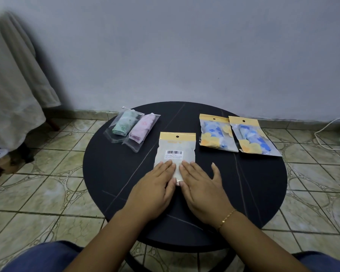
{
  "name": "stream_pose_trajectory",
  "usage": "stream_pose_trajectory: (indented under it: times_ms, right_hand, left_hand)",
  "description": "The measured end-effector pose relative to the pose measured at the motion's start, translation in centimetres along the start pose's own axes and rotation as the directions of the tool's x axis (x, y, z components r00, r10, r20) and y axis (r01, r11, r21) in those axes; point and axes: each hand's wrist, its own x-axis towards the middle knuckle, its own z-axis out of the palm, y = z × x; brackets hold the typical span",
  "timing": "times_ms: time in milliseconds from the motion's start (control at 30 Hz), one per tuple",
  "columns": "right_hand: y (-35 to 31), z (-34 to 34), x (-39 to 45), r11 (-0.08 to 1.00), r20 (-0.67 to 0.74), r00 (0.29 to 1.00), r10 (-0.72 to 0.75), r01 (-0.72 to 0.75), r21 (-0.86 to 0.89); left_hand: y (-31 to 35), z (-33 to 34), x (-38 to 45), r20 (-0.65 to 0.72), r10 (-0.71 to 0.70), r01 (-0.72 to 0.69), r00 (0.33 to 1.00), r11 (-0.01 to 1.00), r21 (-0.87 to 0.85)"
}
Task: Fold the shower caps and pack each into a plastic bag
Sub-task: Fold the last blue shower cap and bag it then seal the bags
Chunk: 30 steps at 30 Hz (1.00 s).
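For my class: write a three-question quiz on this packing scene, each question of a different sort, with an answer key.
1. True or false: both hands lie flat on the bag with the barcode label.
2. How many packed bags lie on the round black table in all? A) three B) five C) six
3. Fill in: the green shower cap and the pink shower cap sit in clear bags at the table's far ____ side.

Key
1. True: the left hand and the right hand press its near end with straight fingers.
2. B
3. left
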Motion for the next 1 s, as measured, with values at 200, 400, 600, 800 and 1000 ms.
stream_pose_trajectory:
  times_ms: [200, 400, 600, 800, 1000]
  right_hand:
    - [-0.6, -0.1, -0.1, 0.990, -0.082, 0.991, 0.103, -0.095, 0.100]
    - [0.8, -1.3, 0.3, 0.885, -0.065, 0.895, 0.441, -0.423, 0.194]
    - [-0.4, -2.2, 0.7, 0.636, -0.001, 0.906, 0.422, -0.295, 0.713]
    - [-2.6, -3.5, 0.2, 0.457, -0.222, 0.937, 0.268, 0.079, 0.886]
    - [-2.6, -1.8, 1.2, 0.716, -0.085, 0.985, 0.151, -0.050, 0.697]
  left_hand:
    - [0.6, -0.7, 0.0, -0.083, -0.143, 0.131, 0.986, 0.982, -0.140]
    - [0.6, -1.0, 0.1, -0.077, -0.208, 0.189, 0.975, 0.961, -0.203]
    - [1.3, -1.4, 0.6, -0.071, -0.274, 0.236, 0.959, 0.911, -0.338]
    - [2.9, -2.4, 1.8, 0.059, -0.483, 0.377, 0.874, 0.595, -0.710]
    - [3.2, -3.3, 2.4, 0.120, -0.628, 0.533, 0.769, 0.528, -0.661]
